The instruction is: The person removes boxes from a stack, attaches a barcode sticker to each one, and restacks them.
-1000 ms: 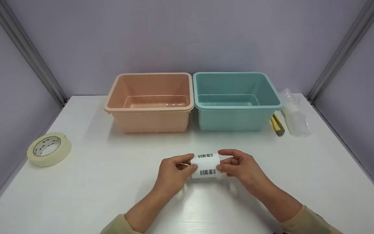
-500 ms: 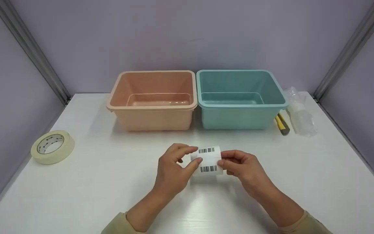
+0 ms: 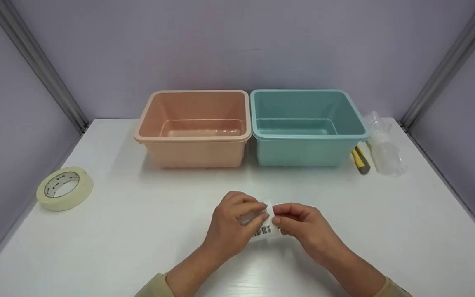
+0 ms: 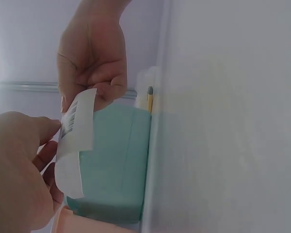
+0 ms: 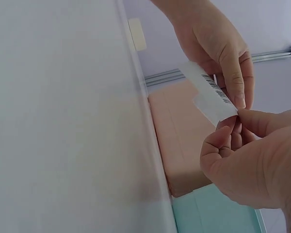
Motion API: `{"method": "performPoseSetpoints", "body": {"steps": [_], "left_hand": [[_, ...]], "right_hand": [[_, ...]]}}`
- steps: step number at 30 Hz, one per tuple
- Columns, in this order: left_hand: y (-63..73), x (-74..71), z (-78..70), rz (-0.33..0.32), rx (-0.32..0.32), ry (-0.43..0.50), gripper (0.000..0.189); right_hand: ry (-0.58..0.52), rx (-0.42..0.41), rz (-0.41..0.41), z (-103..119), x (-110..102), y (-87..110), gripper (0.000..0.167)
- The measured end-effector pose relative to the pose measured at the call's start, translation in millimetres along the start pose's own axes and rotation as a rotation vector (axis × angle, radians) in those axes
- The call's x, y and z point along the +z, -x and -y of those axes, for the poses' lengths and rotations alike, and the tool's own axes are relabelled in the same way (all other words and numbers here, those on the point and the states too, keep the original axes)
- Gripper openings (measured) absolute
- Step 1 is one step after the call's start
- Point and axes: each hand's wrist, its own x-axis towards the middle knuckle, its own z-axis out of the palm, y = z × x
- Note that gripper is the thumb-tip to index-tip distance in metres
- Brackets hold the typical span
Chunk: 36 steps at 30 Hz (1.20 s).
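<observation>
The left hand at 9 o'clock and right hand at 3 pinch the label; pink bin at 11, blue bin at 1.

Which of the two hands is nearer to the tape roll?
Left. The left hand, at the barcode label, is to the right of the tape roll; the right hand is farther right, beyond the label.

— Where do you see glare?
— Pale sheen on the near tabletop, lower centre; a soft shadow beneath the right hand.
— And the wrist views?
— Dimmer, hazy; whitish glow along the left wrist view's left edge.
</observation>
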Motion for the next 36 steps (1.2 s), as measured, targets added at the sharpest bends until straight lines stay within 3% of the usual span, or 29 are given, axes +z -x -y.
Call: {"method": "performPoseSetpoints", "body": {"steps": [9, 36], "left_hand": [[1.2, 3.5, 1.5, 0.032, -0.027, 0.041, 0.011], [4.5, 5.7, 1.8, 0.053, -0.02, 0.063, 0.007]], "right_hand": [[0.009, -0.016, 0.046, -0.8, -0.4, 1.1, 0.032], [0.043, -0.018, 0.043, -2.9, -0.2, 0.6, 0.024]]}}
